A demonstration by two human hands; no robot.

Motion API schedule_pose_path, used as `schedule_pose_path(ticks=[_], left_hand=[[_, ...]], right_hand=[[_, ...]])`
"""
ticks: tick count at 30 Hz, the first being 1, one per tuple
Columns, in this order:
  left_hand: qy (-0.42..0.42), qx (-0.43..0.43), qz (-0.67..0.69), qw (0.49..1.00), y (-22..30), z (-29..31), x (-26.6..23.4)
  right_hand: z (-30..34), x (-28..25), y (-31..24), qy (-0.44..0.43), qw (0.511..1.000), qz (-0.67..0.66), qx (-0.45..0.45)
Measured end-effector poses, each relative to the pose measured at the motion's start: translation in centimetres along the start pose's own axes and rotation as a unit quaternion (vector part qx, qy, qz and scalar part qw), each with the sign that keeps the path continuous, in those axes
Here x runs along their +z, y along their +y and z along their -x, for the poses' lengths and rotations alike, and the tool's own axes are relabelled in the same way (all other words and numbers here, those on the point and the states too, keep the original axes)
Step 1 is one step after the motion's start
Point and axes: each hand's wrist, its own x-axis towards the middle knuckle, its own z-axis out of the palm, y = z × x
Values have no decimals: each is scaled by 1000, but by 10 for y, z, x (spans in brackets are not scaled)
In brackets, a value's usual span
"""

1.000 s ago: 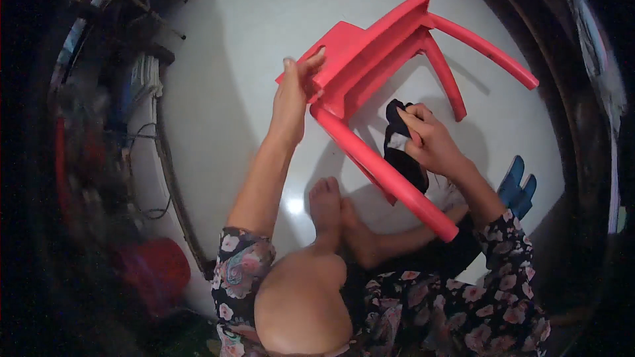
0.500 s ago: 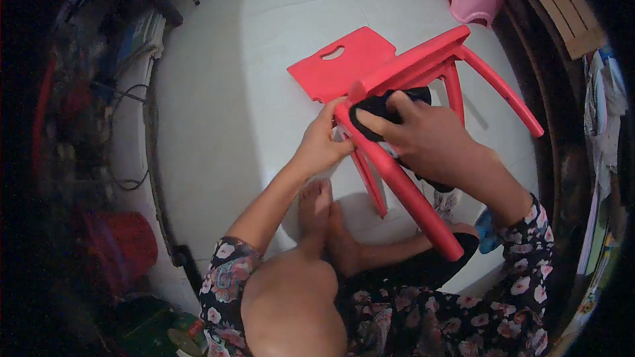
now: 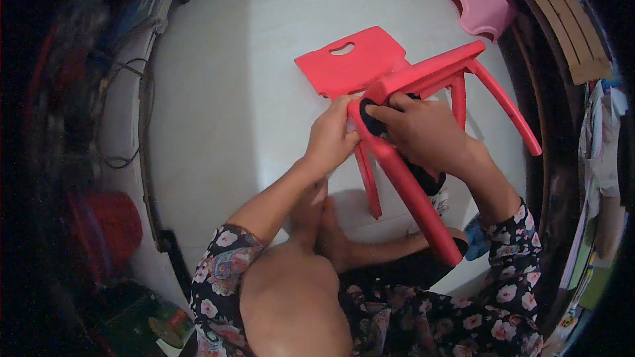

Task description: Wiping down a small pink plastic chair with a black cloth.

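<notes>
A small red plastic chair (image 3: 421,205) lies tipped over in front of me, its legs sticking out toward me and to the right. Its backrest (image 3: 362,66), with an oval handle slot, is on the far side. My left hand (image 3: 331,133) is closed around the near left corner of the chair. In my right hand (image 3: 428,133) is a bunched black cloth (image 3: 374,123), pressed into the inner side of that same corner where a leg meets the seat edge. Part of the cloth hangs below the hand, and my fingers hide the rest.
A pink plastic stool (image 3: 481,8) stands at the far right beside a wooden slatted piece (image 3: 562,20). Papers and bags (image 3: 598,132) line the right side. At left are a red basket (image 3: 109,231) and a dangling cable (image 3: 122,162). My bare leg is under the chair.
My right hand has worked the cloth deeper into the chair's corner, and less of the cloth shows above the fingers. My left hand keeps its hold. The whole view has shifted slightly.
</notes>
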Motion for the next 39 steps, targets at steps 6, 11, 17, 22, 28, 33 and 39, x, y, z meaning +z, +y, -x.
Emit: schedule_pose_path(ticks=[6,11,17,22,28,33,39], left_hand=[[5,5,3,1000,2,2,2],[9,6,-18,1000,-4,1,0],[-20,-23,79,996,-14,4,-28],[-60,4,388,920,15,15,-41],[-28,-91,538,837,42,33,-49],[39,-125,453,882,42,35,-74],[41,-105,366,924,37,30,-98]], right_hand=[[19,2,19,20,995,-93,-21],[49,-3,46,-89,988,-120,44],[71,-24,63,100,850,-513,63],[47,-44,27,189,780,-581,136],[-18,-9,-41,138,827,-545,2],[-9,-4,-19,43,742,-667,-41],[-19,6,42,374,804,-460,47]])
